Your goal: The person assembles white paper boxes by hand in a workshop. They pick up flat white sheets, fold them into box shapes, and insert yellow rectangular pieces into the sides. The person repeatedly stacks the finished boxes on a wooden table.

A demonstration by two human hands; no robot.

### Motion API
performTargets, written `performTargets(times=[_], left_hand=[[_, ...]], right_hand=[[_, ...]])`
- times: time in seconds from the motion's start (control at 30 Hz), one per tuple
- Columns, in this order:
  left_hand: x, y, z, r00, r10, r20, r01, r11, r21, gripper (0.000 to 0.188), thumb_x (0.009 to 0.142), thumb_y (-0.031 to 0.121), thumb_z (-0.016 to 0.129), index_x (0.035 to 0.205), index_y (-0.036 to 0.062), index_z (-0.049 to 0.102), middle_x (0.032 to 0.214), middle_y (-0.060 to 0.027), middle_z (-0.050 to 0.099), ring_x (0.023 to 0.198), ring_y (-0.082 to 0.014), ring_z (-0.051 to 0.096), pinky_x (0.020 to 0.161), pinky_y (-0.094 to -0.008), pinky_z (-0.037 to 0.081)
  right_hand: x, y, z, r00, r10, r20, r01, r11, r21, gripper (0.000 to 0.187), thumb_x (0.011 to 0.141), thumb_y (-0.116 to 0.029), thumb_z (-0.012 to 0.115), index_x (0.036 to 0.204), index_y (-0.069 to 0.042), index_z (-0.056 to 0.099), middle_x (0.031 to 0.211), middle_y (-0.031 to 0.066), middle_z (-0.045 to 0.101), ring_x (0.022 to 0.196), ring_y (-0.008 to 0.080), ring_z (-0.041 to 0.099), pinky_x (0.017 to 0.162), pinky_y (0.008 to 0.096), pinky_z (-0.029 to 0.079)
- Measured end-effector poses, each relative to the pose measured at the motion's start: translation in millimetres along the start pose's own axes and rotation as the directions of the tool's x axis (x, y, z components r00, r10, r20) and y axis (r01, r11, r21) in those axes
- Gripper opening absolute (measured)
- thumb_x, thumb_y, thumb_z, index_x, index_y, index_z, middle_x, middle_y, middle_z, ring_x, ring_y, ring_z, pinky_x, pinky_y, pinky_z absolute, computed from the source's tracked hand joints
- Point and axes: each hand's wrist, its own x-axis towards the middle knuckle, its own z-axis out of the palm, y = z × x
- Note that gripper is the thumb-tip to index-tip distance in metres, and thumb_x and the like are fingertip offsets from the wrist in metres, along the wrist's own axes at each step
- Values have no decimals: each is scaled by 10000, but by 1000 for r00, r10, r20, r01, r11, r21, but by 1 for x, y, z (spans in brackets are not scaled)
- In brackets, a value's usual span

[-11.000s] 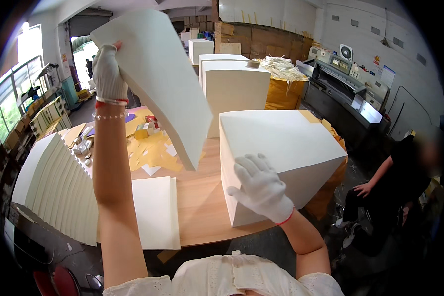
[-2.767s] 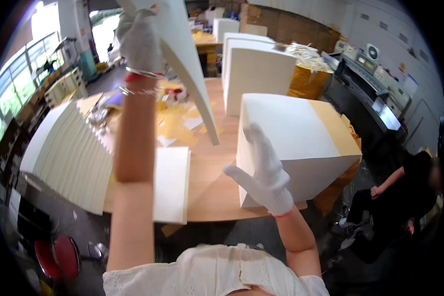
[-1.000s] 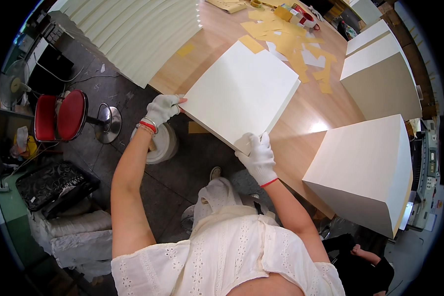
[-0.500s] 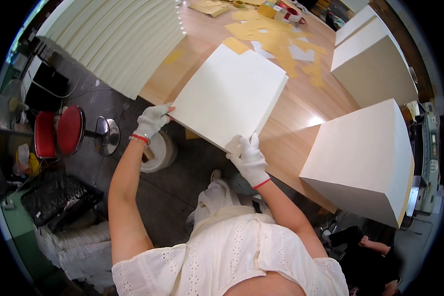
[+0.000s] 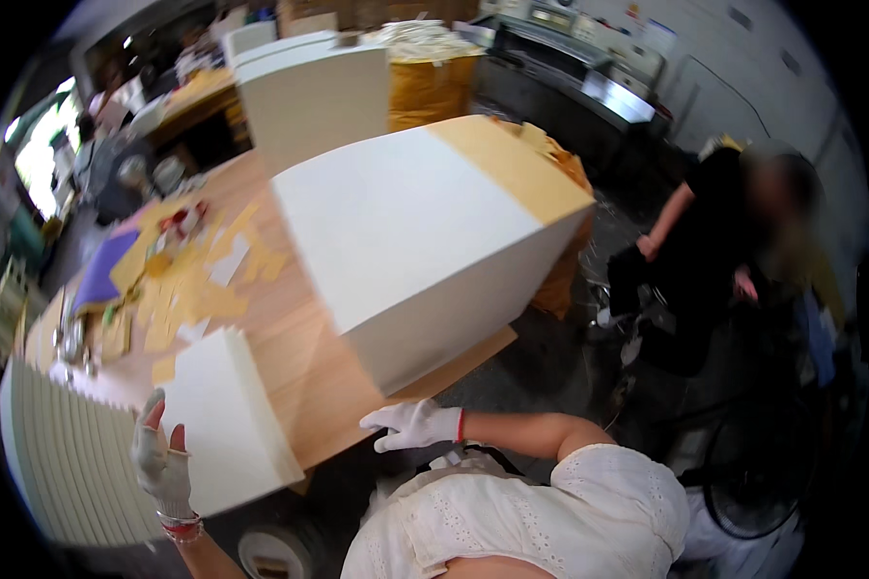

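My left hand [image 5: 162, 461], in a white glove with the thumb and fingertip bare, is raised with its fingers apart. It holds nothing and is over the left side of a low stack of white sheets [image 5: 224, 415] at the table's near edge. My right hand [image 5: 413, 426], gloved as well, reaches leftward with fingers spread and nothing in them. It hovers off the table edge, between that low stack and a tall block of stacked white sheets [image 5: 406, 217] topped by a yellowish strip.
A ridged row of white stacks [image 5: 72, 458] stands at the left. Yellow paper scraps [image 5: 188, 299] and a purple sheet [image 5: 108, 268] lie on the wooden table [image 5: 304, 405]. Another white stack [image 5: 314, 101] rises behind. A person in black [image 5: 695, 241] sits at right. A white bucket [image 5: 272, 552] stands below.
My view has swung to the right. Both hands have come off the low stack's near corners and opened; the tall block now fills the middle.
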Motion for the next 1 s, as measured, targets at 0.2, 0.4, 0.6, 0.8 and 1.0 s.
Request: performTargets(times=[0.2,0.4,0.6,0.8,1.0], left_hand=[[97,225,150,681,614,399,-674,738,16,421,714,-66,699,1121,10,625,1220,-146,641,1122,-293,619,958,-367,475],[105,347,309,511,588,627,-731,681,-44,474,700,0,756,1150,5,609,1273,-164,605,1166,-320,587,953,-351,474],[107,365,381,554,401,729,-744,632,217,441,675,157,833,1043,-1,647,1127,-139,662,963,-314,653,817,-343,523],[114,366,378,560,399,726,-698,699,154,404,674,143,850,1013,-4,686,1082,-108,681,923,-247,653,786,-302,514],[115,367,377,586,329,741,-636,753,169,395,695,120,836,1035,-10,681,1101,-98,674,931,-224,639,806,-299,501]], right_hand=[[-94,66,-62,945,51,-322,-12,993,121,538,892,-420,609,1325,-117,509,1235,79,593,983,208,630,849,365,493],[-119,135,-79,864,-38,-502,88,993,76,530,886,-454,607,1325,-171,515,1322,97,541,1140,293,576,918,415,461],[-150,147,-104,771,-173,-612,294,950,102,402,854,-294,649,1195,-93,577,889,74,636,774,186,620,702,334,496],[-138,175,-109,716,-291,-635,446,890,96,365,845,-282,667,1130,-70,584,846,90,638,764,223,622,693,343,490],[-141,171,-115,765,-279,-580,386,920,66,397,844,-319,673,1140,-70,584,972,108,657,857,251,638,769,356,495]])
